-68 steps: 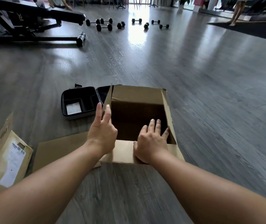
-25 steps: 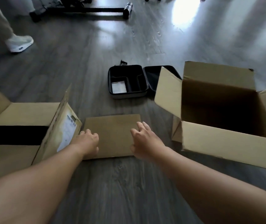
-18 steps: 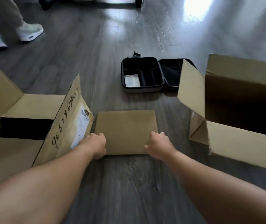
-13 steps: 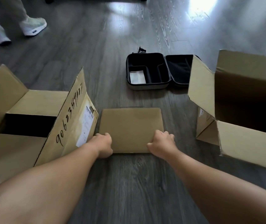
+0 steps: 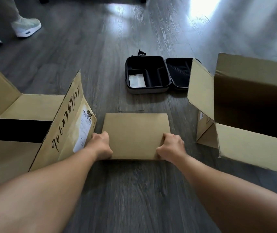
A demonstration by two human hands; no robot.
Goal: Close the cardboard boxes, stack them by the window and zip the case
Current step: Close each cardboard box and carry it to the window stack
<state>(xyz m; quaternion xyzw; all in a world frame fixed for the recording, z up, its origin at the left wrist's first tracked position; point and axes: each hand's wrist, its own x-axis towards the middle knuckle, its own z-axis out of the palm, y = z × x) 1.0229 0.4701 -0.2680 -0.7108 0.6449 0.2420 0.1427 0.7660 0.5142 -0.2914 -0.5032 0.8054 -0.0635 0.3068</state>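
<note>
Two bare hands grip the near corners of a flat cardboard piece (image 5: 135,135) lying on a dark grey wood-grain floor (image 5: 134,190): the left hand (image 5: 100,143) curls its fingers over the left edge, the right hand (image 5: 172,146) over the right edge. To the left stands an open cardboard box (image 5: 16,125), its flaps up, one flap bearing a handwritten number and a white shipping label (image 5: 84,130). To the right sits a second open box (image 5: 252,115), flaps spread, its inside in shadow. Beyond the flat piece, a black hard-shell case (image 5: 149,74) lies unzipped and open on the floor, a white slip of paper (image 5: 137,80) in one compartment. At upper left, another person's light sneakers (image 5: 26,27) stand on the boards. Bright light glares off the floor at upper right.
</note>
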